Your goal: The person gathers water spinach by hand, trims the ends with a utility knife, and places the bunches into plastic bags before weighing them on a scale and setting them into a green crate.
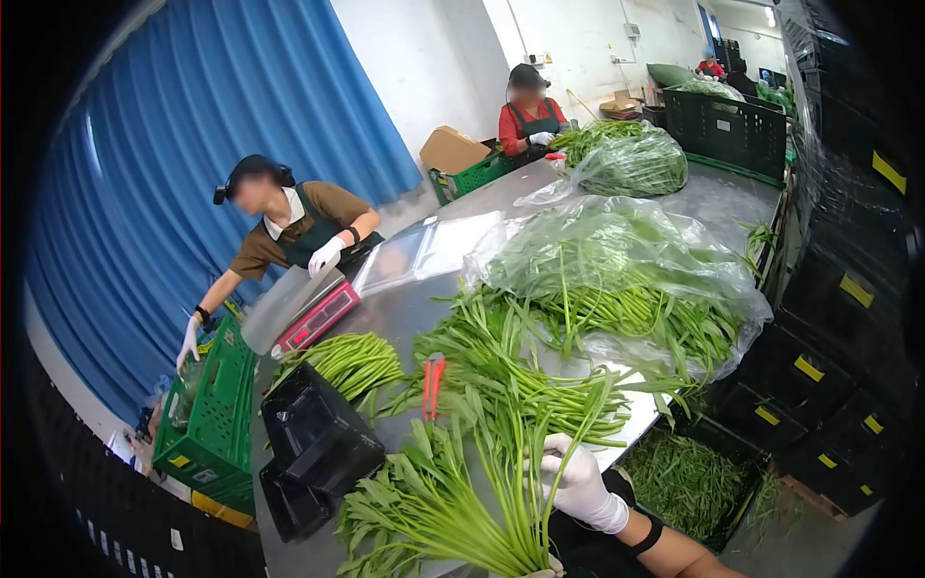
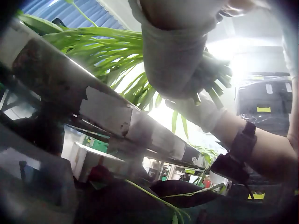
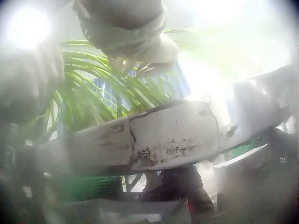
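Observation:
A fanned bunch of water spinach (image 1: pixel 453 511) spreads over the near table edge, its leaves pointing away and its pale stems gathered toward me. My gloved left hand (image 2: pixel 175 60) grips the stems, and their cut ends poke out past it in the left wrist view. Only a sliver of that hand shows at the bottom of the head view. On the bunch's right side, my gloved right hand (image 1: pixel 580 485) has its fingers curled at the outer stems and pinches there. Glare washes out much of the right wrist view, where the right hand (image 3: pixel 135 51) overlaps the stems.
Beyond lie more greens (image 1: pixel 540 385), a red utility knife (image 1: pixel 434 385), black trays (image 1: pixel 323 433) and a red scale (image 1: pixel 318 313). Plastic-wrapped greens (image 1: pixel 626 250) sit at right. A person (image 1: pixel 289 222) reaches into a green crate (image 1: pixel 217 414). A bin of scraps (image 1: pixel 689 482) stands below.

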Motion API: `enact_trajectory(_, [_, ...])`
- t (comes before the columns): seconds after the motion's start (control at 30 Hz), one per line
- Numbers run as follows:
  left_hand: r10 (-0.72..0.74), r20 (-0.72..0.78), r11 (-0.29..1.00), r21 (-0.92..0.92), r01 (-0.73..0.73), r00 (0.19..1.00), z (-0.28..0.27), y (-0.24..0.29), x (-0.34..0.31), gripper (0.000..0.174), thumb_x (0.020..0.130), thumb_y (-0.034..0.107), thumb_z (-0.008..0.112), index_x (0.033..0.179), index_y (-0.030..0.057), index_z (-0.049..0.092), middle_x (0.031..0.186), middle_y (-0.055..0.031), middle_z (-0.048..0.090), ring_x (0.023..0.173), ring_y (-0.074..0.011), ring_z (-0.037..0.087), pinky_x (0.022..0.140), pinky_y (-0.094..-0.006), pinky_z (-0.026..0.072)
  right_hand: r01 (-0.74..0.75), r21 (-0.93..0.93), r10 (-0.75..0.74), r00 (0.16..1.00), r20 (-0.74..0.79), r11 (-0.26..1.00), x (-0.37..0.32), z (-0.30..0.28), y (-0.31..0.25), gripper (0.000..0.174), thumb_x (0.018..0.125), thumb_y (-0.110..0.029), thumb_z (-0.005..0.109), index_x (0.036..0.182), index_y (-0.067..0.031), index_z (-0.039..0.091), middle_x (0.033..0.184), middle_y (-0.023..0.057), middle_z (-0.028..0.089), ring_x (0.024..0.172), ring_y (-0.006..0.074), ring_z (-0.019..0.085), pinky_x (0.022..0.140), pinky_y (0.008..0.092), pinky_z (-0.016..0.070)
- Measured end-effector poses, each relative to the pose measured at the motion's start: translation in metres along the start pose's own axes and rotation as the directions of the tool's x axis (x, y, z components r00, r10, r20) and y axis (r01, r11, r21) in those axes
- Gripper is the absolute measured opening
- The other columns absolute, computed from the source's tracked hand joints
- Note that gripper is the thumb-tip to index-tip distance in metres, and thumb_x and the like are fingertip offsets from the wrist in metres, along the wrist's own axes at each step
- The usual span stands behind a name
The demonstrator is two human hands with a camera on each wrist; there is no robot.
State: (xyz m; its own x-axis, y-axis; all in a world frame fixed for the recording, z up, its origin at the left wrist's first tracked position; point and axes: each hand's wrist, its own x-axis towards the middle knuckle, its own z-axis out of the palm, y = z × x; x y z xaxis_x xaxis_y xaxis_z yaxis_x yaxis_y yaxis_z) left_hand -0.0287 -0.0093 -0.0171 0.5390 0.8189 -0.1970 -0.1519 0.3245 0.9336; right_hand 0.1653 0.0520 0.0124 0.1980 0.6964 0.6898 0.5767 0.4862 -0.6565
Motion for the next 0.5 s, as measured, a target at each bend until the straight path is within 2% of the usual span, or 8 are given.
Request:
enact_trajectory(0.13, [-0.004,0.012,0.999,-0.036,0.005,1.000,0.000,0.003,0.001,0.025,0.071,0.009,0.071,0.088,-0.0038,0.059,0.075,-0.0115,0.062,0.065,-0.0199,0.060,0.061,-0.0297,0.0505,0.058,-0.077,-0.054,0.997,0.055,0.995,0.006,-0.003,0.001,0.025,0.067,-0.014,0.078,0.088,-0.0069,0.068,0.093,0.0072,0.062,0.079,0.0238,0.063,0.065,0.0324,0.0518])
enact_trajectory(0.2, [-0.003,0.025,0.997,-0.077,0.005,1.000,0.001,0.005,0.002,0.022,0.073,0.008,0.071,0.087,-0.0039,0.060,0.075,-0.0120,0.063,0.064,-0.0206,0.062,0.060,-0.0293,0.0512,0.148,-0.192,-0.130,0.986,0.104,0.970,0.008,-0.003,0.006,0.022,0.068,-0.017,0.077,0.086,-0.0094,0.069,0.088,0.0052,0.062,0.077,0.0226,0.063,0.063,0.0320,0.0505])
enact_trajectory(0.3, [0.002,0.040,0.991,-0.137,0.004,0.999,0.001,0.007,0.003,0.017,0.075,0.008,0.071,0.085,-0.0040,0.062,0.075,-0.0128,0.065,0.064,-0.0215,0.064,0.058,-0.0287,0.0523,0.230,-0.201,-0.219,0.973,0.075,0.952,0.011,-0.013,0.006,0.016,0.067,-0.014,0.073,0.079,-0.0111,0.064,0.084,0.0036,0.059,0.070,0.0236,0.059,0.058,0.0350,0.0472])
enact_trajectory(0.33, [0.004,0.045,0.988,-0.157,0.003,0.999,0.001,0.007,0.003,0.016,0.076,0.007,0.071,0.084,-0.0041,0.063,0.075,-0.0130,0.066,0.064,-0.0218,0.065,0.058,-0.0285,0.0527,0.231,-0.200,-0.220,0.973,0.076,0.952,0.012,-0.018,0.004,0.016,0.067,-0.014,0.073,0.079,-0.0111,0.064,0.084,0.0036,0.059,0.070,0.0236,0.059,0.058,0.0350,0.0472])
enact_trajectory(0.4, [0.021,0.032,0.988,-0.154,-0.016,0.999,-0.001,0.004,0.005,0.016,0.076,0.007,0.071,0.084,-0.0041,0.063,0.075,-0.0128,0.066,0.063,-0.0216,0.064,0.057,-0.0283,0.0525,0.222,-0.217,-0.184,0.966,0.184,0.951,0.012,-0.030,0.001,0.015,0.067,-0.012,0.071,0.078,-0.0107,0.061,0.076,0.0029,0.057,0.065,0.0230,0.058,0.055,0.0341,0.0462])
enact_trajectory(0.43, [0.037,0.022,0.988,-0.151,-0.034,0.999,-0.001,0.003,0.006,0.016,0.076,0.007,0.071,0.084,-0.0041,0.063,0.074,-0.0126,0.065,0.062,-0.0214,0.064,0.056,-0.0280,0.0522,0.232,-0.220,-0.196,0.965,0.172,0.948,0.014,-0.034,-0.004,0.014,0.069,-0.011,0.070,0.077,-0.0108,0.059,0.071,0.0029,0.054,0.062,0.0230,0.057,0.053,0.0340,0.0452])
enact_trajectory(0.5, [0.037,0.024,0.988,-0.150,-0.033,0.999,0.001,0.003,0.007,0.018,0.075,0.007,0.072,0.086,-0.0041,0.063,0.075,-0.0124,0.065,0.063,-0.0212,0.064,0.057,-0.0282,0.0521,0.234,-0.237,-0.194,0.965,0.178,0.943,0.014,-0.039,-0.005,0.014,0.069,-0.012,0.070,0.076,-0.0113,0.059,0.071,0.0026,0.055,0.062,0.0228,0.057,0.053,0.0341,0.0454])
